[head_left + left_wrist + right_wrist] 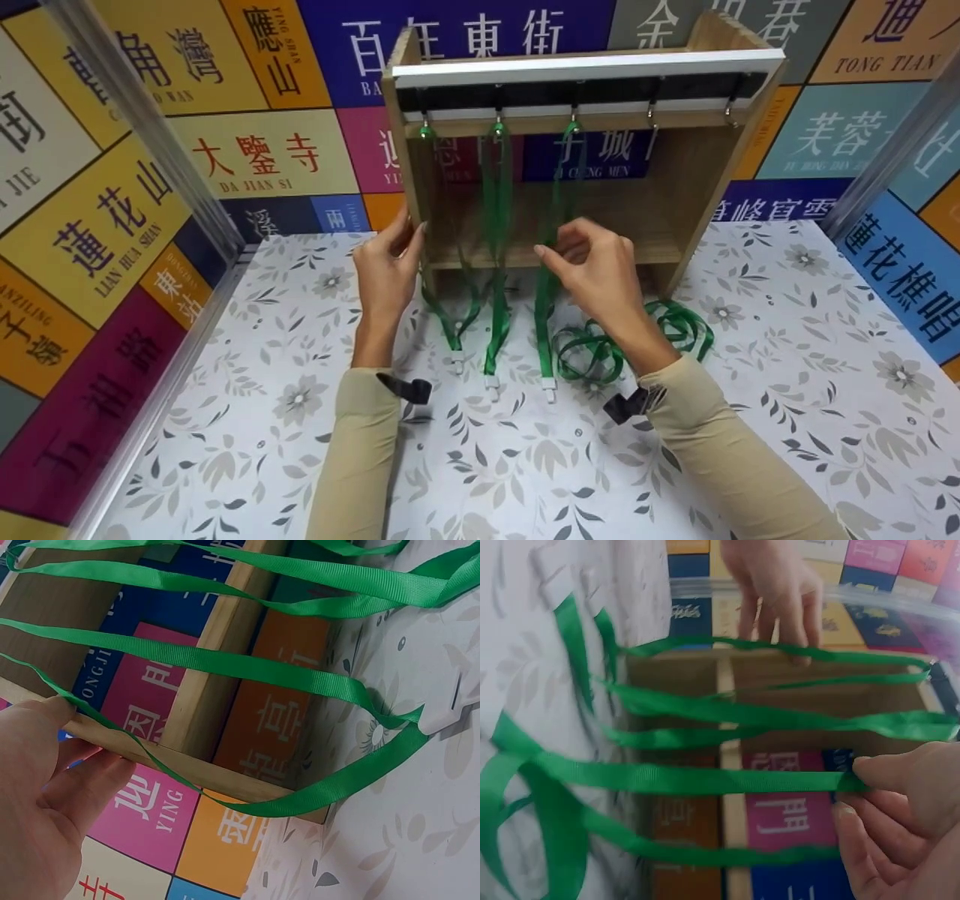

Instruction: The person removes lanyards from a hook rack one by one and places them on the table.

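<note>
A wooden rack [712, 165] stands on the table with a row of metal hooks under its dark top strip. Three green lanyards hang from the left hooks: a left lanyard [448, 328], a middle lanyard [496, 187] and a third lanyard [545, 322]. White clips [492, 388] end them near the tabletop. My left hand [388, 262] grips the front edge of the rack's left side panel [150, 754], thumb inside and fingers outside. With thumb and fingertips, my right hand [598, 262] pinches one strap of the third lanyard [780, 781].
More green lanyards [592, 352] lie loosely coiled on the table by my right forearm. Two hooks at the right, one of them a bare hook [652, 114], carry nothing. The patterned tabletop [247, 450] meets sign-printed walls [270, 154] at the back and sides.
</note>
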Tool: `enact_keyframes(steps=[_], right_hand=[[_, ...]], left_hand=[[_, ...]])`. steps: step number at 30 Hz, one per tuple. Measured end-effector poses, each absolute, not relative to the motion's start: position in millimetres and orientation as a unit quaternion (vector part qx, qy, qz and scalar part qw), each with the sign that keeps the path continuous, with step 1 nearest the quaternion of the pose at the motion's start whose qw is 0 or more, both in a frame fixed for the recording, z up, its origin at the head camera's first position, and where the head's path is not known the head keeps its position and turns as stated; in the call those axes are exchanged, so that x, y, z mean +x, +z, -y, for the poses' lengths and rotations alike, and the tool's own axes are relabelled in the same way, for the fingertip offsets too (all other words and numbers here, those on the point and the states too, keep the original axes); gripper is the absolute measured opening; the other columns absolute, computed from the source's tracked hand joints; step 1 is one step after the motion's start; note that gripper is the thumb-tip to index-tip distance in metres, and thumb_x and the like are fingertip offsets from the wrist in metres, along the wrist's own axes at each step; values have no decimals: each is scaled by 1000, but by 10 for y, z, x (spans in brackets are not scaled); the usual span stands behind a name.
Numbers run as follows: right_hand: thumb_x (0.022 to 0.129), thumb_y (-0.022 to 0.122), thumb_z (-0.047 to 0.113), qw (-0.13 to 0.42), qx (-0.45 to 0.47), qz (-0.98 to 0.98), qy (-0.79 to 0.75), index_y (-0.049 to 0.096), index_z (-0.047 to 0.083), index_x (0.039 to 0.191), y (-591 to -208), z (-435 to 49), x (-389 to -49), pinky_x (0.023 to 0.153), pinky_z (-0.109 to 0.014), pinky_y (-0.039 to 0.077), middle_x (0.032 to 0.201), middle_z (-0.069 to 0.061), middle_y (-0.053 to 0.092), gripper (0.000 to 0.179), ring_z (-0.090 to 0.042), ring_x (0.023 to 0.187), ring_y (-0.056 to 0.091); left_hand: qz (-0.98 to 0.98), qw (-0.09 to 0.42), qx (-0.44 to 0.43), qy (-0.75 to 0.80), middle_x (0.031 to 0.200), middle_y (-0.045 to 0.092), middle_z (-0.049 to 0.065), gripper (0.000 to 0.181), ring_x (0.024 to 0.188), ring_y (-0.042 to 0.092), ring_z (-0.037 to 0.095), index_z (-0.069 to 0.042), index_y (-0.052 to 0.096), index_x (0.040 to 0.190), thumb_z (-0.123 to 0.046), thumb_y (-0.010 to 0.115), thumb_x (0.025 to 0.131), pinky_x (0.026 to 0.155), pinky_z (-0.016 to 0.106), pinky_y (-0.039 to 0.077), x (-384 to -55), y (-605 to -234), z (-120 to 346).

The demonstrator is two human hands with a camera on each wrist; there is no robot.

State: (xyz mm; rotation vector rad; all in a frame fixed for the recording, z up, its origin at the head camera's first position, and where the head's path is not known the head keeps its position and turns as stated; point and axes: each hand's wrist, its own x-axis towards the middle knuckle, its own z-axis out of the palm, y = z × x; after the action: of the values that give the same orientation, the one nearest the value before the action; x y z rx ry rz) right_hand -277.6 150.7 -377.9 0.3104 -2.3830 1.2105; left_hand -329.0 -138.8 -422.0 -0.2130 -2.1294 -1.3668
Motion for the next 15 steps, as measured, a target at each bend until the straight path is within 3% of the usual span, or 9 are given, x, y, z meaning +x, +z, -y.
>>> enact_keyframes(steps=[4, 8, 11, 14, 15], right_hand=[[90, 90, 40, 245, 68, 854, 455, 62, 7, 130, -3825, -1553, -2846, 75, -25, 54, 121, -11, 66, 59, -20, 92, 67], [90, 88, 50, 205, 65, 861, 460, 50, 9, 158, -3833, -1586, -2885, 84, -37, 60, 140, -15, 63, 88, -25, 107, 69], [94, 86, 45, 177, 86, 867, 458, 54, 4, 158, -3841, -1587, -2892, 100, -49, 62, 144, -20, 68, 83, -32, 124, 70], [97, 83, 41, 188, 99, 865, 455, 68, 2, 145, -3842, -1564, -2873, 113, -54, 57, 144, -21, 70, 63, -35, 135, 67], [98, 82, 40, 198, 103, 864, 452, 75, 3, 136, -3839, -1552, -2867, 112, -51, 58, 139, -19, 74, 53, -34, 129, 70]], left_hand=[[799, 295, -84, -517, 142, 74, 3, 49, 122, 77, 17, -25, 62, 152, -32, 74, 105, 100, 31, 64, -3290, -4222, 1392], [799, 294, -84, -518, 142, 73, 3, 49, 123, 76, 17, -24, 62, 152, -32, 74, 105, 100, 31, 64, -3287, -4220, 1395], [799, 296, -84, -517, 142, 73, 3, 48, 123, 76, 17, -24, 62, 152, -32, 73, 105, 100, 31, 64, -3284, -4217, 1396], [799, 296, -86, -516, 142, 74, 3, 49, 122, 77, 17, -24, 62, 152, -32, 73, 105, 99, 31, 64, -3282, -4216, 1395], [799, 296, -86, -516, 142, 74, 4, 49, 122, 77, 17, -23, 62, 152, -32, 73, 105, 99, 31, 65, -3280, -4214, 1395]])
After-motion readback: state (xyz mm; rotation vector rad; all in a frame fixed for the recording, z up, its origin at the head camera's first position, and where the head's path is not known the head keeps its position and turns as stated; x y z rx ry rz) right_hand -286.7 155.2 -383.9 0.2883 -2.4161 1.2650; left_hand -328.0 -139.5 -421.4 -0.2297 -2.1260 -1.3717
